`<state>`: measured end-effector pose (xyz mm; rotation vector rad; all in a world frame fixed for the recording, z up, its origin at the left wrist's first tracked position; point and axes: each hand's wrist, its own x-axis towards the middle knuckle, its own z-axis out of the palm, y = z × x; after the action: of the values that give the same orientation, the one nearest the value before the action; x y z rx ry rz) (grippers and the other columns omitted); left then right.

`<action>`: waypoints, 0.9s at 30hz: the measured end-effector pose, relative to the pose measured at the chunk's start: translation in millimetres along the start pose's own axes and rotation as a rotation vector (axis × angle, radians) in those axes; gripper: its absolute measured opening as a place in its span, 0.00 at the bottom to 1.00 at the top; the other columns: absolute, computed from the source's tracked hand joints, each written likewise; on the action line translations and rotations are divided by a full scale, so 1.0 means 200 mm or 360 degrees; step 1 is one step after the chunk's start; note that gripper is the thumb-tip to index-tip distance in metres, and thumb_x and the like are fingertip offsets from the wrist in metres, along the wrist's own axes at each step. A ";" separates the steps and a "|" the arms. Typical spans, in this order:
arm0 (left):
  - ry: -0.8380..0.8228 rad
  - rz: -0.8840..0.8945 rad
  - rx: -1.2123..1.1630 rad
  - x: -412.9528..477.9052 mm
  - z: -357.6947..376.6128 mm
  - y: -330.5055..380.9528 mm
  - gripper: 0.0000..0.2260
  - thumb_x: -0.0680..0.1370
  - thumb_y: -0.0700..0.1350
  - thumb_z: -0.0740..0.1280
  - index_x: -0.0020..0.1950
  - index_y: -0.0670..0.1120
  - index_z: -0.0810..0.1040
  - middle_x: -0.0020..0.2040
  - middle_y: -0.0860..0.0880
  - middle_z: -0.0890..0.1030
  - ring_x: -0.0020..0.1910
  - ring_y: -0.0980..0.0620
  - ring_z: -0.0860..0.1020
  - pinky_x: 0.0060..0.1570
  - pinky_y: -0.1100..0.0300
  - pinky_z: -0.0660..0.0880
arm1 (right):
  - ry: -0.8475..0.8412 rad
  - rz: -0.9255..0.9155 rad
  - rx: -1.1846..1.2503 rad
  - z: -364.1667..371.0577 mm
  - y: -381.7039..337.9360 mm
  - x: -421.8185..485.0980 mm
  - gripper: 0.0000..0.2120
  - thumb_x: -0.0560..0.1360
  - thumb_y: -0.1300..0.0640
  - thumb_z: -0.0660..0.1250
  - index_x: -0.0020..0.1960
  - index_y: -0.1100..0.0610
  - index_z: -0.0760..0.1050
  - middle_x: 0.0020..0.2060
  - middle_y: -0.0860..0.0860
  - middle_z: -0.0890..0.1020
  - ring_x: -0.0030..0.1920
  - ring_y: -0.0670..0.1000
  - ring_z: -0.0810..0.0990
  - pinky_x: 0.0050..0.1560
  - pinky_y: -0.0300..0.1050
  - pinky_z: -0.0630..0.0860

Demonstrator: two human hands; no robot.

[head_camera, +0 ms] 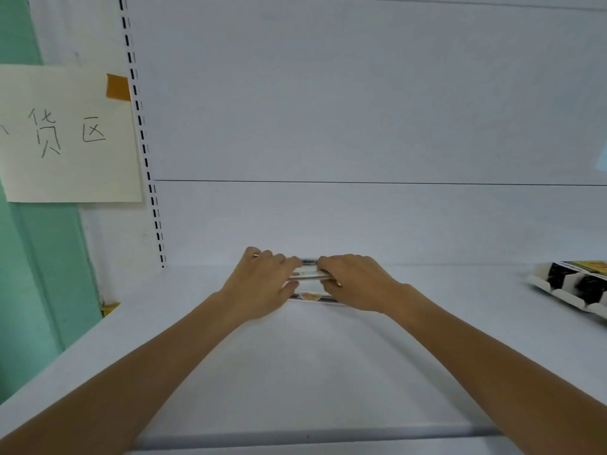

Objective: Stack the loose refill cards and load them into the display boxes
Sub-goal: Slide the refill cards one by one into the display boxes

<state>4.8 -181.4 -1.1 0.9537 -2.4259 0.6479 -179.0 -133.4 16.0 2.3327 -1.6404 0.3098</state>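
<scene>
Paper cards [310,274] are sitting at twelve o'clock, far back over the shelf [295,372]. Our left hand [262,284] and right hand [354,280] are curling round the ends, squeezing them. We are thinking: keep edges even, then go to the box [571,287] at three o'clock.

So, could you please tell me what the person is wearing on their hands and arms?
Nothing that shows. The left hand and right hand are bare, with no gloves, and I can make out no rings. The left forearm and right forearm are uncovered right to the picture's edge: no sleeve, watch or bracelet is in view.
</scene>
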 end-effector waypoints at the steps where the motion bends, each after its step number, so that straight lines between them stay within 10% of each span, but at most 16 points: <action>1: 0.0010 0.0091 0.0046 0.02 0.00 0.04 0.10 0.73 0.45 0.68 0.54 0.46 0.77 0.39 0.51 0.81 0.38 0.49 0.79 0.43 0.56 0.71 | 0.0002 -0.0038 0.0076 0.00 0.01 -0.01 0.02 0.77 0.57 0.58 0.48 0.55 0.66 0.43 0.50 0.75 0.40 0.51 0.70 0.38 0.43 0.63; 6: 0.0008 0.0072 0.0062 0.12 0.02 0.17 0.05 0.73 0.43 0.69 0.47 0.45 0.78 0.33 0.50 0.78 0.30 0.49 0.77 0.26 0.60 0.63 | 0.0269 0.0295 0.0659 -0.04 0.19 -0.18 0.25 0.69 0.43 0.70 0.62 0.52 0.70 0.50 0.44 0.76 0.48 0.46 0.75 0.50 0.39 0.71; 10: 0.0050 0.0083 0.0036 0.18 0.02 0.28 0.03 0.73 0.43 0.69 0.42 0.44 0.78 0.30 0.50 0.76 0.26 0.48 0.75 0.26 0.60 0.61 | 0.0479 0.0568 0.1145 -0.02 0.37 -0.35 0.10 0.71 0.48 0.71 0.49 0.51 0.77 0.41 0.48 0.79 0.33 0.42 0.73 0.38 0.32 0.71; 18: -0.0109 0.0023 -0.0125 0.37 0.03 0.65 0.12 0.81 0.52 0.53 0.56 0.45 0.70 0.48 0.49 0.75 0.46 0.47 0.76 0.39 0.58 0.65 | 0.0727 0.0296 0.0809 -0.04 0.67 -0.55 0.09 0.73 0.60 0.69 0.52 0.61 0.80 0.44 0.48 0.74 0.41 0.44 0.76 0.49 0.35 0.75; 27: -0.0052 -0.0224 -0.0557 0.69 0.02 1.32 0.16 0.79 0.58 0.55 0.57 0.49 0.72 0.47 0.53 0.73 0.45 0.51 0.74 0.43 0.59 0.65 | 0.0657 0.0081 0.0548 -0.22 1.28 -1.00 0.13 0.74 0.57 0.69 0.57 0.61 0.78 0.52 0.53 0.79 0.45 0.47 0.77 0.52 0.34 0.74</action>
<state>-276.2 -81.0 4.8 0.9789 -2.3664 0.1511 -488.1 -23.4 16.1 2.2481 -1.5319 1.0811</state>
